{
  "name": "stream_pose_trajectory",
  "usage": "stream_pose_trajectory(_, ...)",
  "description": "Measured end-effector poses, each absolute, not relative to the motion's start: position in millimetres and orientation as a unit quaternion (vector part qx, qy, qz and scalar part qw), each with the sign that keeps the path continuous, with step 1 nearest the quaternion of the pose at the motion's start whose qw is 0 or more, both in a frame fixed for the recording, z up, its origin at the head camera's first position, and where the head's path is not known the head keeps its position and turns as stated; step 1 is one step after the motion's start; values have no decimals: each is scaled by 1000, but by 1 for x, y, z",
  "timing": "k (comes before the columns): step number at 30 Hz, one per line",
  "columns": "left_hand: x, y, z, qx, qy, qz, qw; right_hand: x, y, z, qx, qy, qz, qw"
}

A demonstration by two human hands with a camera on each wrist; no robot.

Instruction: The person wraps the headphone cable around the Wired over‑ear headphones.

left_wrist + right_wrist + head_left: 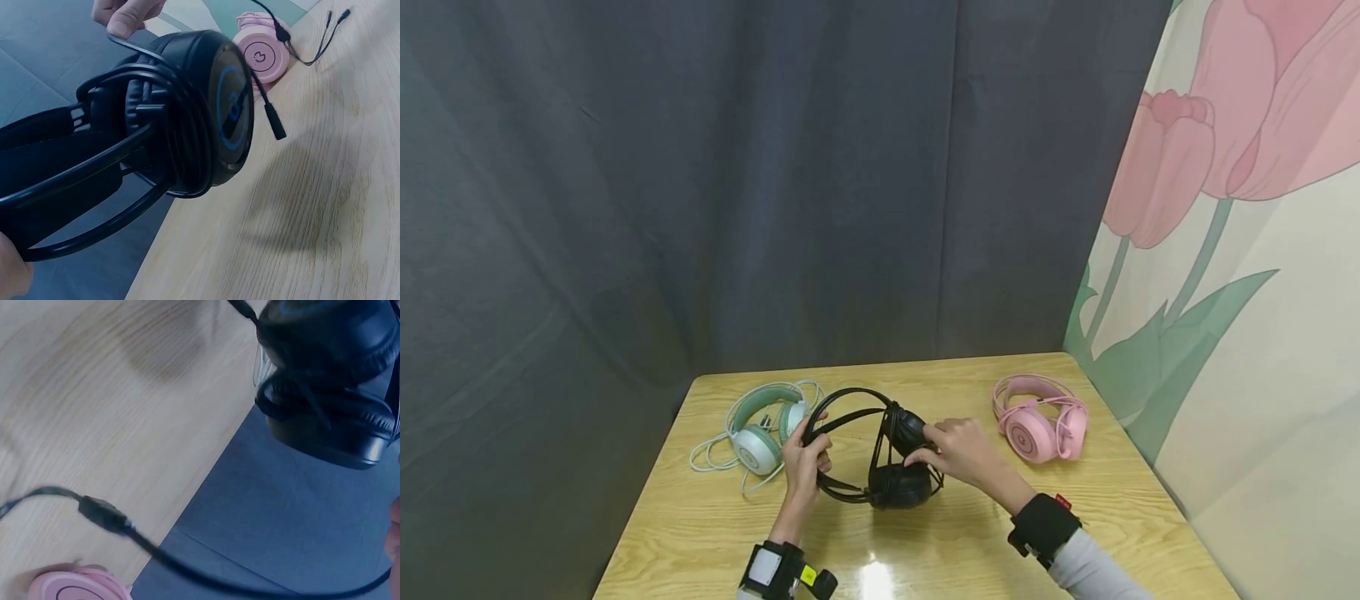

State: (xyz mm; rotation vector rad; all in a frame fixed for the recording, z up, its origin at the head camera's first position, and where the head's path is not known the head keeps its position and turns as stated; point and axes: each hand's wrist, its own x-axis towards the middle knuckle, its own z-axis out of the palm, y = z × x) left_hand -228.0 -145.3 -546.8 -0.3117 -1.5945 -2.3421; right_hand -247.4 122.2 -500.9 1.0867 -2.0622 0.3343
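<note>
Black headphones point(904, 429) stretch lengthwise from my left hand point(802, 462), curled round the headband point(69, 184), earcups point(901, 486) toward my right hand point(958, 450), pinching their cable point(159, 555).

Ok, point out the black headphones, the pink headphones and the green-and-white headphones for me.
Black headphones point(232, 94): left wrist view, on an earcup's outer face.
Pink headphones point(1032, 437): head view, on the nearer earcup's round side.
Green-and-white headphones point(756, 451): head view, on the white nearer earcup.

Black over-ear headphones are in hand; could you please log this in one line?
left hand: grips black headphones by headband; right hand: pinches black cable; on wooden table: mint-and-white headphones left, pink headphones right
</note>
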Motion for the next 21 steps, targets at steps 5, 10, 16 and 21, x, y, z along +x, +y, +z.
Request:
stream_pose_trajectory(5,-225,-141,-534,-90,-565,-811,120,-250,125,-498,456,-805,107,364)
stream_pose_trajectory(10,-216,-141,-519,-64,-590,-799,99,-250,125,-495,484,-801,109,334)
stream_pose_trajectory(16,-216,-143,-517,-63,-593,-801,56,-252,125,-497,454,-808,128,354)
stream_pose_trajectory(21,-214,-144,-516,-87,-603,-793,33,-254,127,-496,423,-810,144,381)
